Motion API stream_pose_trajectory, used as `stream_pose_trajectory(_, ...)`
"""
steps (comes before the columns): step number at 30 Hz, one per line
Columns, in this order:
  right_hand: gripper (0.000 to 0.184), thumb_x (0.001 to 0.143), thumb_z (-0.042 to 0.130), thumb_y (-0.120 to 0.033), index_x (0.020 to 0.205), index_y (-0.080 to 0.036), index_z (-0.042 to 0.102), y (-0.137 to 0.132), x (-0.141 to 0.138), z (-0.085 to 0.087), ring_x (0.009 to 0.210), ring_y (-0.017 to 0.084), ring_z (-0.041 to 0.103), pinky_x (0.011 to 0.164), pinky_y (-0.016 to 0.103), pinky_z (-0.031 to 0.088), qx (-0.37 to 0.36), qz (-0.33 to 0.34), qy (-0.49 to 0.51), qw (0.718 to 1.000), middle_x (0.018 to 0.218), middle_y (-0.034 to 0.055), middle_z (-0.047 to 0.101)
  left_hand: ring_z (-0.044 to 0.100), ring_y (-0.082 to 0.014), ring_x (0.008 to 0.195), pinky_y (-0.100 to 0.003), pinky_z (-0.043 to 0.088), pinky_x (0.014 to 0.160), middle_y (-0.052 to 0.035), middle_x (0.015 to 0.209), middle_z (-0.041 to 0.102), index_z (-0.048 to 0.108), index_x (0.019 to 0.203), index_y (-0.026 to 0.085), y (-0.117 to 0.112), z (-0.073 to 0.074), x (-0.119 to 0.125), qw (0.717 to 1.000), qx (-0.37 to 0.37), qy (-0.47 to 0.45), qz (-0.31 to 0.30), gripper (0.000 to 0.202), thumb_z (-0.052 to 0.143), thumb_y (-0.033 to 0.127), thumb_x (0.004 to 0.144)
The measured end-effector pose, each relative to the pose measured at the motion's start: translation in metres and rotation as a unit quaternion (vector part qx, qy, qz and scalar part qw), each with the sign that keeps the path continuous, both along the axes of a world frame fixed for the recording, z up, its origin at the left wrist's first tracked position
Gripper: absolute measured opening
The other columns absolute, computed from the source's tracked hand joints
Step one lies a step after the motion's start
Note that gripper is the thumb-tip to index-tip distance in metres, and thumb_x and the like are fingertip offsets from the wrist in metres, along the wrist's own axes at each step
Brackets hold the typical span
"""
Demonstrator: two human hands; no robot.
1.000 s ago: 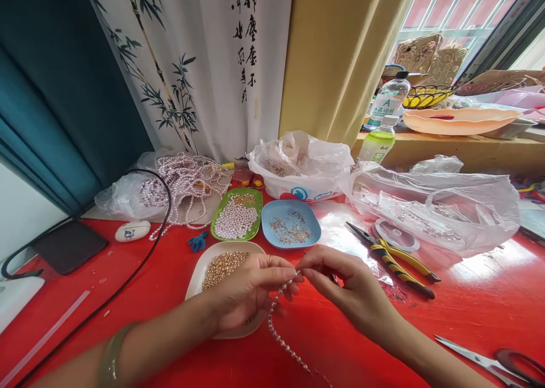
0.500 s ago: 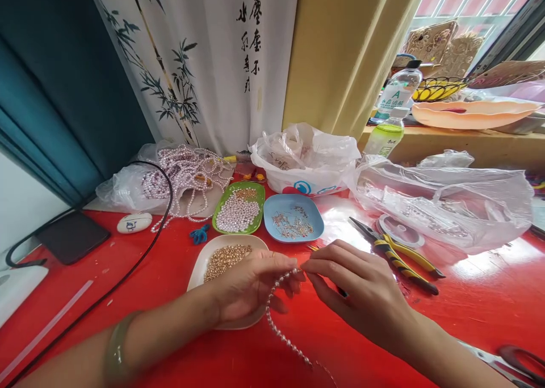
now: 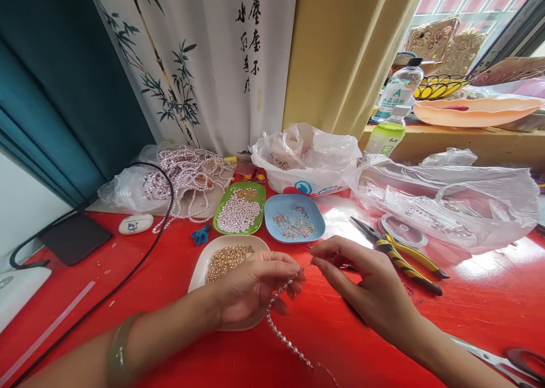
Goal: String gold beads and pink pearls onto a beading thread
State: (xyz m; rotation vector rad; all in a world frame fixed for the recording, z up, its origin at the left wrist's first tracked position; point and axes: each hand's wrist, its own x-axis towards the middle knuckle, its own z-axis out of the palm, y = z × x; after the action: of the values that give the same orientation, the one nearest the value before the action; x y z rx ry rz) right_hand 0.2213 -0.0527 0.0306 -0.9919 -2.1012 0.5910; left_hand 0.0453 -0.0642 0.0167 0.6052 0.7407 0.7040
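My left hand [image 3: 251, 286] pinches the top end of a strand of pale pearl beads [image 3: 283, 331], which hangs down and trails toward the near edge of the red table [image 3: 468, 303]. It hovers over a white dish of gold beads [image 3: 225, 258]. My right hand [image 3: 361, 283] is a short way to the right of the strand's end, fingers curled with the fingertips together; whether it holds a thin wire or pin I cannot make out. A green dish of pearls [image 3: 239, 209] and a blue dish of metal pins [image 3: 294, 223] lie just beyond.
Yellow-handled pliers [image 3: 404, 257] lie right of my right hand, scissors [image 3: 506, 362] at the near right edge. Plastic bags [image 3: 447, 200], a heap of pearl strands [image 3: 187, 175], a black cable [image 3: 128, 268] and a phone [image 3: 72, 237] ring the back and left.
My right hand has drawn a little away to the right from the strand's end, which it was touching before. The left hand has stayed over the white dish.
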Motion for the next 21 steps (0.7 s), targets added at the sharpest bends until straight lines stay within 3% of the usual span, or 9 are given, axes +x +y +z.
stream_pose_trajectory(3, 0.013, 0.080, 0.047, -0.015, 0.071, -0.019, 0.055, 0.0007, -0.0004, 0.0006, 0.053, 0.011, 0.051, 0.048, 0.022, 0.042, -0.017, 0.002, -0.007, 1.000, 0.061, -0.0014, 0.058, 0.049, -0.0085, 0.056, -0.017, 0.039, 0.040, -0.0018, 0.065, 0.055, 0.060, 0.067, 0.012, -0.0002, -0.0003, -0.0001, 1.000, -0.001, 0.003, 0.006, 0.008, 0.064, 0.019, 0.066)
stream_pose_trajectory(9, 0.015, 0.080, 0.046, -0.009, 0.073, -0.019, 0.055, 0.0013, -0.0022, 0.0014, 0.059, 0.011, 0.054, 0.052, 0.020, 0.043, 0.051, 0.029, -0.005, 0.998, 0.067, 0.0004, 0.061, 0.049, -0.0080, 0.056, -0.016, 0.039, 0.041, -0.0021, 0.065, 0.054, 0.059, 0.067, 0.011, 0.0003, -0.0015, 0.0001, 1.000, 0.000, 0.014, 0.001, 0.014, 0.066, 0.023, 0.067)
stream_pose_trajectory(16, 0.021, 0.085, 0.038, -0.007, 0.080, -0.016, 0.056, -0.0006, -0.0011, -0.0064, 0.058, 0.012, 0.050, 0.051, 0.023, 0.041, 0.185, 0.087, -0.074, 0.976, 0.067, 0.0037, 0.058, 0.048, -0.0079, 0.057, -0.017, 0.037, 0.041, -0.0023, 0.069, 0.054, 0.061, 0.067, 0.011, -0.0015, -0.0032, 0.0003, 1.000, 0.003, 0.007, -0.004, 0.018, 0.068, 0.028, 0.065)
stream_pose_trajectory(21, 0.019, 0.085, 0.037, -0.008, 0.080, -0.016, 0.054, 0.0000, -0.0008, -0.0067, 0.059, 0.013, 0.052, 0.053, 0.024, 0.042, 0.190, 0.061, -0.067, 0.978, 0.068, 0.0038, 0.058, 0.050, -0.0093, 0.059, -0.021, 0.041, 0.054, -0.0044, 0.068, 0.056, 0.064, 0.070, 0.009, -0.0021, -0.0030, 0.0012, 1.000, 0.017, -0.002, -0.006, 0.022, 0.063, 0.031, 0.071)
